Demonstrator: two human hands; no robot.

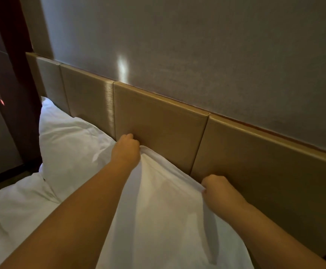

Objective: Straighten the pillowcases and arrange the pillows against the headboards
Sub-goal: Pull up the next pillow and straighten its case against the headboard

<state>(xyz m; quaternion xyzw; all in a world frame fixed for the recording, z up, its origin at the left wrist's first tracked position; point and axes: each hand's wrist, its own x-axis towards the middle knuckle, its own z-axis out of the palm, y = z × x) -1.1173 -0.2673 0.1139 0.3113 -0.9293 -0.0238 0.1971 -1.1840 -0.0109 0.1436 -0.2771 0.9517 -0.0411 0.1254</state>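
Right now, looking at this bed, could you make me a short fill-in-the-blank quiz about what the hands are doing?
1. The left hand and right hand each grip the top edge of a ____ pillowcase.
2. That edge lies against the padded ____.
3. A second pillow lies to the ____ of the left hand.
Missing words: white; headboard; left.

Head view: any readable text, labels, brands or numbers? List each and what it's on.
None: no words, numbers or logos show anywhere.
The pillowcase, gripped at its top edge by the left hand and the right hand: plain white.
The second pillow: plain white.
The headboard and the wall: texture only.
The red glow on the dark panel at left: a blurred spot, no character legible.
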